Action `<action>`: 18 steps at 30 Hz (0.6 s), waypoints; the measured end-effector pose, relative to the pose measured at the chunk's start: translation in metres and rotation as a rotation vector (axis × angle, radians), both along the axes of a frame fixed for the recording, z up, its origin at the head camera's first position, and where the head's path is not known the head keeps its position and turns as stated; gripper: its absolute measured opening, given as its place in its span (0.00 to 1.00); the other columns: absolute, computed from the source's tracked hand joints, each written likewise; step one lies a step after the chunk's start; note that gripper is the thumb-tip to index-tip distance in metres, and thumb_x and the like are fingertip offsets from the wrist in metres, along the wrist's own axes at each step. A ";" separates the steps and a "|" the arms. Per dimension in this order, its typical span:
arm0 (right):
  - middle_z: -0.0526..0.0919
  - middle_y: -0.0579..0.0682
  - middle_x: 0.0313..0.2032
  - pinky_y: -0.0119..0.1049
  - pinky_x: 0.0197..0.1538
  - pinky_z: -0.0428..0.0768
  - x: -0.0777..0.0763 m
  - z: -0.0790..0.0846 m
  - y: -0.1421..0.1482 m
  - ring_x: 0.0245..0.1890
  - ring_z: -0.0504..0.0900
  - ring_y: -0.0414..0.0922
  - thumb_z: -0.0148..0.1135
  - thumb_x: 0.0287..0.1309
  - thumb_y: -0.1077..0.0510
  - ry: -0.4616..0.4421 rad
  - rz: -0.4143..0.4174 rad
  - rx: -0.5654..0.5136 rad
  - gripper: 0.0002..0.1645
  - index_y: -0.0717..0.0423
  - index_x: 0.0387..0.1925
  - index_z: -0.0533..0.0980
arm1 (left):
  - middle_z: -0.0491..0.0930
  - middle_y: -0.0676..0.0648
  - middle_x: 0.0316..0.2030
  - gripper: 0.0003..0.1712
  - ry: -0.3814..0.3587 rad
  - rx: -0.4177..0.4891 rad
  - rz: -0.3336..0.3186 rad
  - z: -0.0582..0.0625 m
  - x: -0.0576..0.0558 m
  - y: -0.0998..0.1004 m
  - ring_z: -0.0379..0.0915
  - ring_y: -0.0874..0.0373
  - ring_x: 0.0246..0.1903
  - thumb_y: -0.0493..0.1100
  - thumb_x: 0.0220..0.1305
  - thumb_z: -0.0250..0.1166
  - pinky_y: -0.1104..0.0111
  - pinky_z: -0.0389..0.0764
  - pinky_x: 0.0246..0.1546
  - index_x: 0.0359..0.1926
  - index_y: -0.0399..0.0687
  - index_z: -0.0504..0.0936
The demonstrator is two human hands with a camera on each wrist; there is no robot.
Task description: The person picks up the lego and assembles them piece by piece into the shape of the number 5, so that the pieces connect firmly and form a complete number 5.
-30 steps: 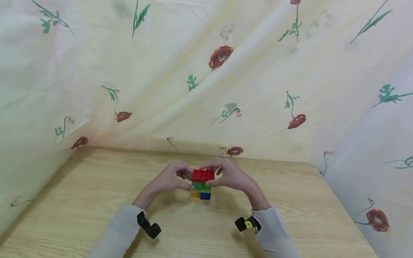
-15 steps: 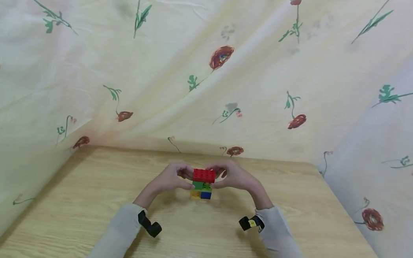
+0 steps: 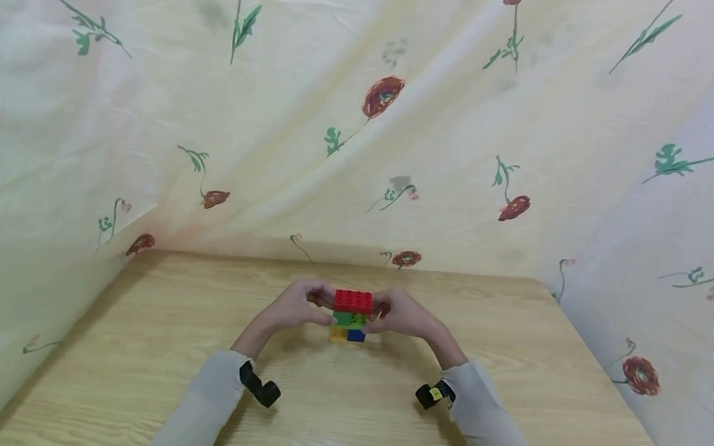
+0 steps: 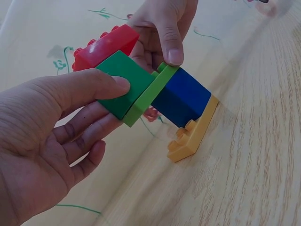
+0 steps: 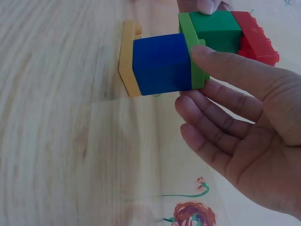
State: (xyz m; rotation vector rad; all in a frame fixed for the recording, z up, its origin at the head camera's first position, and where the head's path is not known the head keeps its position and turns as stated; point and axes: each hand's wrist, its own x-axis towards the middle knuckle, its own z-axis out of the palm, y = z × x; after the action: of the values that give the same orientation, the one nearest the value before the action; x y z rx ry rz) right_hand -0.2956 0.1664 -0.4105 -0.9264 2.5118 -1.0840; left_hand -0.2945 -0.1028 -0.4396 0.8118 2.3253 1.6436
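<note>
A stack of toy building bricks stands on the table between both hands. From the bottom it has a thin yellow plate (image 4: 195, 136), a blue brick (image 5: 162, 63), a thin light green plate (image 5: 188, 40), a dark green brick (image 4: 131, 75) and a red brick (image 3: 353, 301) on top. My left hand (image 3: 293, 306) pinches the dark green brick, its thumb flat against the near side. On the other side my right hand (image 3: 403, 314) grips the end of the light green plate between thumb and fingers. The red brick overhangs the dark green one to the right.
The wooden table (image 3: 333, 412) reaches back to a hanging flowered cloth (image 3: 277, 122), which also rises at the left and right. Black wrist cameras are strapped over both pale sleeves (image 3: 205, 391).
My right hand has drawn back from the front of the red brick and moved down to the light green plate. The left hand and the stack stay in place.
</note>
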 end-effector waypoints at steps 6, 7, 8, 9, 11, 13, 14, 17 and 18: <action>0.88 0.51 0.33 0.32 0.43 0.82 0.002 0.001 0.000 0.34 0.82 0.42 0.77 0.54 0.59 -0.006 -0.007 -0.008 0.15 0.58 0.44 0.85 | 0.87 0.45 0.45 0.19 0.000 0.003 -0.005 -0.001 -0.001 0.000 0.83 0.56 0.45 0.34 0.54 0.77 0.58 0.80 0.54 0.47 0.43 0.84; 0.88 0.51 0.33 0.32 0.43 0.82 0.002 0.001 -0.001 0.34 0.82 0.41 0.77 0.54 0.59 -0.007 -0.009 -0.008 0.15 0.58 0.43 0.85 | 0.87 0.45 0.45 0.19 0.001 0.004 -0.006 -0.001 -0.001 0.000 0.83 0.56 0.45 0.34 0.54 0.77 0.59 0.80 0.54 0.47 0.43 0.84; 0.88 0.51 0.33 0.32 0.42 0.82 0.002 0.001 -0.001 0.33 0.82 0.41 0.77 0.54 0.58 -0.008 -0.010 -0.007 0.15 0.57 0.43 0.85 | 0.87 0.45 0.45 0.19 0.001 0.005 -0.007 -0.001 -0.001 0.000 0.83 0.56 0.45 0.34 0.54 0.77 0.58 0.80 0.54 0.47 0.43 0.84; 0.88 0.51 0.33 0.33 0.43 0.82 0.002 0.001 -0.001 0.34 0.82 0.41 0.77 0.54 0.58 -0.010 -0.013 -0.007 0.15 0.57 0.43 0.85 | 0.87 0.45 0.45 0.19 0.002 0.006 -0.008 0.000 -0.001 0.000 0.83 0.56 0.45 0.34 0.54 0.77 0.58 0.80 0.54 0.47 0.42 0.84; 0.87 0.50 0.32 0.33 0.43 0.82 0.002 0.000 -0.001 0.34 0.82 0.42 0.77 0.54 0.58 -0.014 -0.016 -0.008 0.15 0.57 0.43 0.85 | 0.87 0.45 0.46 0.19 0.000 0.006 -0.009 0.000 -0.001 0.000 0.83 0.55 0.45 0.33 0.54 0.77 0.58 0.80 0.54 0.47 0.43 0.84; 0.88 0.50 0.33 0.34 0.43 0.82 0.001 -0.001 -0.001 0.34 0.82 0.42 0.78 0.54 0.58 -0.017 -0.019 -0.010 0.15 0.57 0.43 0.86 | 0.87 0.45 0.46 0.19 -0.002 0.008 -0.010 0.001 -0.001 0.000 0.83 0.55 0.45 0.33 0.54 0.77 0.57 0.80 0.55 0.47 0.43 0.84; 0.88 0.49 0.33 0.34 0.43 0.82 0.001 -0.001 0.000 0.34 0.82 0.42 0.78 0.53 0.58 -0.017 -0.019 -0.011 0.15 0.57 0.43 0.86 | 0.87 0.45 0.45 0.19 -0.004 0.008 -0.010 0.001 -0.001 0.000 0.83 0.55 0.45 0.33 0.54 0.77 0.57 0.80 0.55 0.47 0.43 0.84; 0.88 0.50 0.33 0.34 0.43 0.82 0.001 -0.002 0.000 0.34 0.82 0.42 0.78 0.53 0.58 -0.018 -0.019 -0.017 0.15 0.57 0.43 0.86 | 0.87 0.44 0.46 0.18 0.001 0.006 -0.010 0.001 0.000 0.000 0.83 0.55 0.45 0.34 0.54 0.77 0.57 0.81 0.54 0.47 0.42 0.84; 0.88 0.50 0.33 0.34 0.43 0.82 0.001 -0.003 0.000 0.34 0.82 0.42 0.78 0.53 0.58 -0.017 -0.018 -0.019 0.15 0.57 0.44 0.86 | 0.86 0.44 0.46 0.18 0.002 0.004 -0.010 0.001 0.000 0.000 0.83 0.54 0.46 0.34 0.54 0.77 0.57 0.81 0.54 0.47 0.42 0.84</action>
State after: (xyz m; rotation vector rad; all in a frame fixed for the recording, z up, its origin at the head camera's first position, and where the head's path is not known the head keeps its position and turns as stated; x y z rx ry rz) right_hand -0.2950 0.1664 -0.4133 -0.8976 2.5043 -1.1188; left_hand -0.2944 -0.1029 -0.4390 0.8254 2.3159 1.6452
